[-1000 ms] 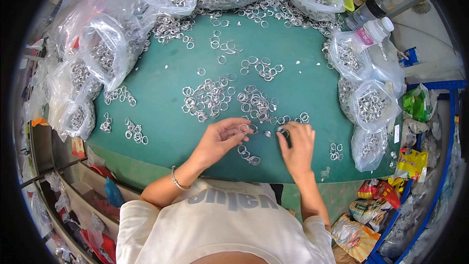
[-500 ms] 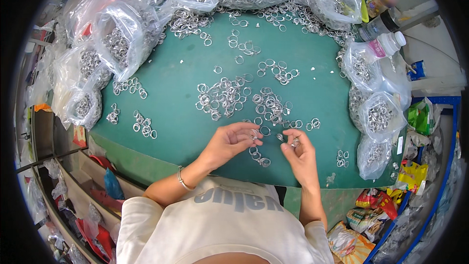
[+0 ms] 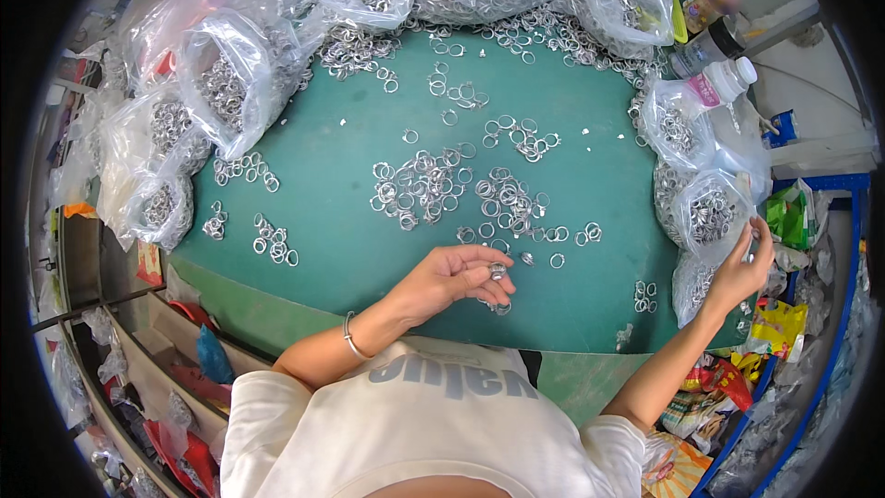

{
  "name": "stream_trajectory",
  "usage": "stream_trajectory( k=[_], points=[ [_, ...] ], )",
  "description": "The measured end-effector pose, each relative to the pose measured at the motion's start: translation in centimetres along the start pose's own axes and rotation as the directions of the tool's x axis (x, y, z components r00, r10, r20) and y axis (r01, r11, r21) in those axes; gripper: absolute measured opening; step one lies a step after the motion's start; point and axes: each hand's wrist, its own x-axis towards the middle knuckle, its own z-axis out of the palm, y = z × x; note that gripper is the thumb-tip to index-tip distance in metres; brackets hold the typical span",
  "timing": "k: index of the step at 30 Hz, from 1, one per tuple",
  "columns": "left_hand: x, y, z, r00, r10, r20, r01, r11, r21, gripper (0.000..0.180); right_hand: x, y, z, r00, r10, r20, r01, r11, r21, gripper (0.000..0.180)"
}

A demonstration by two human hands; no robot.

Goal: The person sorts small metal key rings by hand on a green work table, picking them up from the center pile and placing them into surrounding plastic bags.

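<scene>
- Left hand [image 3: 452, 277]: thumb and fingers pinching at least 1 silver ring [image 3: 498, 270] above the green table [image 3: 323, 175]
- Right hand [image 3: 740, 272]: beside an open bag [image 3: 680, 219]; cannot tell whether its fingers grasp anything

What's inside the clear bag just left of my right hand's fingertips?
Silver-coloured rings are heaped in the open mouth of the clear bag, beside the right hand. The top ones cover whatever lies deeper, so the bottom can't be seen.
</scene>
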Motion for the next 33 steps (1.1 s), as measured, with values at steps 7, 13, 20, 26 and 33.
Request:
stream_trajectory(
  k=[7,13,20,26,33],
  points=[
    [0.0,-0.5,-0.5,0.996,0.062,-0.057,-0.058,0.995,0.080,0.024,-3.2,-4.5,0.9,0.992,-0.091,0.091,0.078,0.987,0.138,0.021],
    [-2.0,-1.0,-0.9,0.840,0.509,-0.187,-0.171,0.576,0.799,0.031,-10.1,-13.3,-0.9,0.576,-0.422,0.700,-0.247,0.726,0.642,0.026],
    [-2.4,-3.3,-1.1,0.876,0.476,0.077,-0.250,0.311,0.917,0.036,-14.4,-15.4,-2.1,0.386,-0.454,0.803,-0.299,0.762,0.574,0.056],
    [-2.5,-4.7,0.0,0.939,0.302,0.163,-0.265,0.334,0.905,0.057,-16.9,-16.7,-1.3,0.515,-0.481,0.710,-0.088,0.794,0.601,0.069],
    [-5.5,-5.3,-1.1,0.891,0.452,-0.033,-0.246,0.544,0.803,0.065,-18.0,-19.3,0.2,0.562,-0.624,0.542,0.206,0.741,0.639,0.044]
  ],
)
